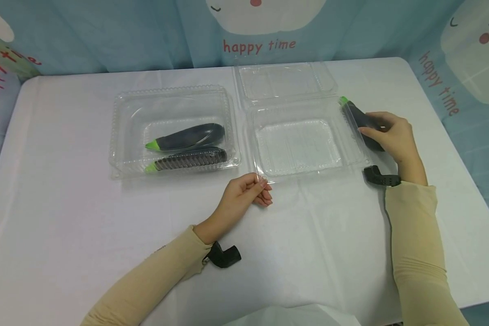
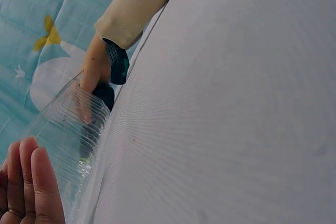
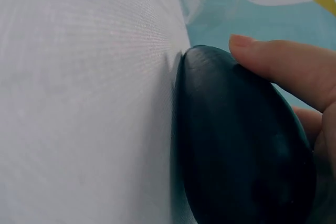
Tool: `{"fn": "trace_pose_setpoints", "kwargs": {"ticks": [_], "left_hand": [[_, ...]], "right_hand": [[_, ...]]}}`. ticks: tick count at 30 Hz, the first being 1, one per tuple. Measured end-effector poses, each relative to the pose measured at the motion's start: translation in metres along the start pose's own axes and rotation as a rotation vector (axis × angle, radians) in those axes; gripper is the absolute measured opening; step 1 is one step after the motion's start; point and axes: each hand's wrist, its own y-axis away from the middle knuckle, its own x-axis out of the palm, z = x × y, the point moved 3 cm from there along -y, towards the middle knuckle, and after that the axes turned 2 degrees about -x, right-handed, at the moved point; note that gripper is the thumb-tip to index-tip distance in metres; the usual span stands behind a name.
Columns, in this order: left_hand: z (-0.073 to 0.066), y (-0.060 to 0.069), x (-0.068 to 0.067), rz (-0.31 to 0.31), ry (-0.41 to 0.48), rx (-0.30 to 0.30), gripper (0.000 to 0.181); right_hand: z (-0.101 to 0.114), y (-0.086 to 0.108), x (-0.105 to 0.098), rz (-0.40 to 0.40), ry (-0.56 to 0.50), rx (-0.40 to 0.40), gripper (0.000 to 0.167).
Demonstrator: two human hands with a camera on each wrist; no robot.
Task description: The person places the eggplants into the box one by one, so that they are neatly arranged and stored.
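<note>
My right hand (image 1: 397,136) grips a dark eggplant (image 1: 360,118) with a green stem end, on the table just right of an open clear plastic clamshell box (image 1: 297,174). The right wrist view shows the thumb lying along the smooth rounded eggplant (image 3: 241,140). With thumb and forefinger, my left hand (image 1: 240,194) pinches the front left corner of that box; its other fingers are loosely bent. The box's lid (image 1: 285,81) lies folded back behind it. Nothing lies in the box's base.
To the left stands another clear plastic box (image 1: 126,131). Inside it lie two eggplants, one smooth (image 1: 191,137) and one seen through the ribbed wall (image 1: 191,159). A white cloth covers the table (image 1: 65,217); a blue curtain (image 1: 146,36) hangs behind the far edge.
</note>
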Motion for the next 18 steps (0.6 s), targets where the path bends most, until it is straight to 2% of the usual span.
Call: {"fn": "trace_pose_setpoints", "kwargs": {"ticks": [11,18], "left_hand": [[0.0005,-0.0001,-0.0004,-0.002,-0.001,0.012,0.019],[0.0004,-0.0007,0.0000,-0.002,0.010,0.010,0.018]], "right_hand": [[0.0019,0.0008,0.0039,0.090,0.032,-0.008,0.069],[0.0017,0.0008,0.0041,0.090,0.025,-0.004,0.070]]}}
